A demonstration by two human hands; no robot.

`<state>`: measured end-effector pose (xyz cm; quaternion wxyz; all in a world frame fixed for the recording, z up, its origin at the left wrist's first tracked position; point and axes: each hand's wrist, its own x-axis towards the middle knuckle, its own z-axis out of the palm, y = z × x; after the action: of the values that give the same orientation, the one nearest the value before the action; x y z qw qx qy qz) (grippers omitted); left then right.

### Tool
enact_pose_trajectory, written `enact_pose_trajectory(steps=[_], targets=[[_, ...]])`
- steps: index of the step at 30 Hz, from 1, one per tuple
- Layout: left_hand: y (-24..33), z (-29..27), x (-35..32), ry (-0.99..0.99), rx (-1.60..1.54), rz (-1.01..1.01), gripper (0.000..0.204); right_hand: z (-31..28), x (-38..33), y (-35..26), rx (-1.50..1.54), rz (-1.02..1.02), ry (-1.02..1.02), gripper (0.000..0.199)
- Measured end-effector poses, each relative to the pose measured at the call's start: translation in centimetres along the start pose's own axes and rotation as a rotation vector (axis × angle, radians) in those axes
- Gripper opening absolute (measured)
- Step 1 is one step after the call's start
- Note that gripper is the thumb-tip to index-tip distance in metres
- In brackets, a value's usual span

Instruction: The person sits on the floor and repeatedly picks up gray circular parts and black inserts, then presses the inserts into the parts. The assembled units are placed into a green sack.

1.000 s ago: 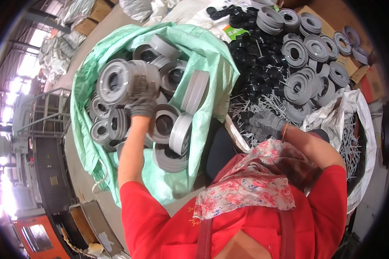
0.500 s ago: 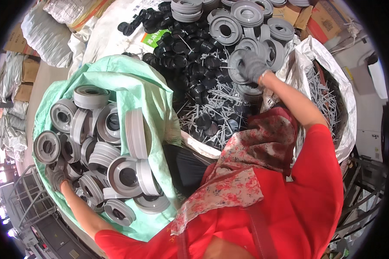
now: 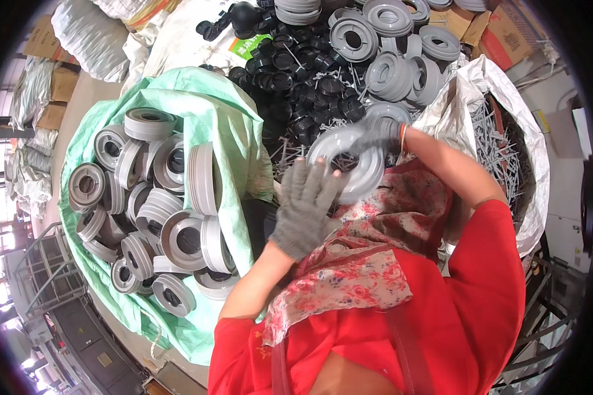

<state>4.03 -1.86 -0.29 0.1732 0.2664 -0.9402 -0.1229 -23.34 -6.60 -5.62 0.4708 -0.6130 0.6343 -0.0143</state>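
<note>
My right hand (image 3: 378,135), in a grey glove and blurred by motion, grips the upper right rim of a grey plastic ring (image 3: 367,176) with a stepped rim and a round opening. The ring is held above my lap. Beside its lower left edge, my left hand (image 3: 304,212) is spread with fingers stretched out; bare fingertips poke from the grey glove. I cannot tell whether those fingertips touch the ring. Further grey rings (image 3: 390,76) are stacked beyond my right hand. Black round caps (image 3: 303,92) lie heaped beyond the held ring, with thin grey plastic sticks (image 3: 290,155) among them.
On my left stands a green woven sack (image 3: 227,122) filled with grey rings, several with black centres. A white sack (image 3: 534,141) of grey sticks is at my right. Cardboard boxes (image 3: 507,36) sit at the far right. A floral apron (image 3: 349,283) covers my lap.
My left hand has left the rings in the green sack and come right, to the front of my body. My right hand has drawn a grey ring from the stack toward me.
</note>
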Motion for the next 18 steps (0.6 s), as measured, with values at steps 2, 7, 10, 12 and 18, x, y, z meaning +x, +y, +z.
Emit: enact_pose_trajectory(steps=[2,7,10,12,18], targets=[[-1.0,3.4,-0.7,-0.255,-0.153,-0.005,0.079,3.8,1.4,2.2,0.023,-0.243,0.095,0.049],[-2.2,6.0,-3.7,-0.197,-0.375,-0.773,0.048,5.7,9.5,1.4,-0.284,-0.401,0.595,0.032],[-3.0,4.2,-4.3,-0.017,-0.834,-1.105,0.038,6.7,14.2,1.0,-0.547,-0.394,0.566,0.036],[-3.8,5.1,-5.8,0.192,-1.030,-1.110,0.039,7.6,15.6,0.6,-0.605,-0.232,0.397,0.033],[-3.5,5.5,-5.2,0.504,-1.434,-1.168,0.045,5.8,8.8,-1.2,-0.421,-0.319,0.397,0.028]])
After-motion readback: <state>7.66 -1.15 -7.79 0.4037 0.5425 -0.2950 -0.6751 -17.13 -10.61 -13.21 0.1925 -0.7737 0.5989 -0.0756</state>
